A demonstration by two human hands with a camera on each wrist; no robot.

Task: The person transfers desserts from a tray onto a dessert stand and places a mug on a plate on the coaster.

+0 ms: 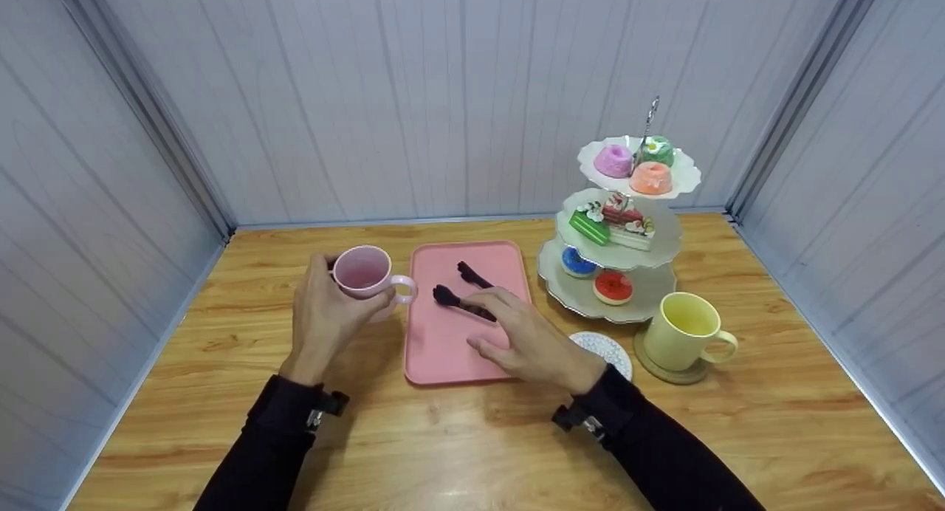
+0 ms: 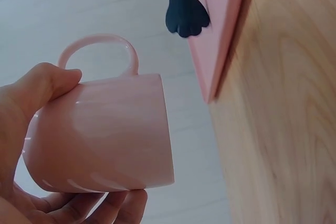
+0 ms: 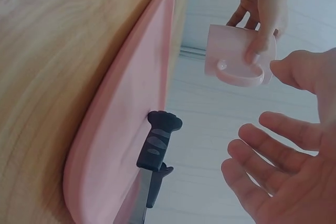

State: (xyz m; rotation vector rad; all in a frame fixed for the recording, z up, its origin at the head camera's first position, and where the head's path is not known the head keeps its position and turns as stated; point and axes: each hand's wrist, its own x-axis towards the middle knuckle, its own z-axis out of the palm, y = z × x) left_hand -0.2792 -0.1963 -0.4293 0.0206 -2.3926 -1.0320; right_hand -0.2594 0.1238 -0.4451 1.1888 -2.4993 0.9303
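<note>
A pink mug [image 1: 362, 269] is gripped round its body by my left hand [image 1: 323, 315], with the thumb near its handle. In the left wrist view the mug [image 2: 105, 135] appears raised off the table, beside the pink tray [image 1: 443, 356]. Tongs [image 1: 449, 297] with black paw-shaped tips lie on that tray. Over its right part hovers my right hand [image 1: 528, 341]. The right wrist view shows this hand [image 3: 283, 166] with fingers spread and nothing held, apart from the tongs [image 3: 156, 142].
A three-tier stand [image 1: 646, 293] with toy cakes and doughnuts rises at the back right. Before it, a yellow mug [image 1: 679, 341] sits on a round coaster [image 1: 675, 376]. A white patterned coaster [image 1: 605, 346] lies partly behind my right wrist. Pale panel walls [image 1: 421, 105] enclose the table.
</note>
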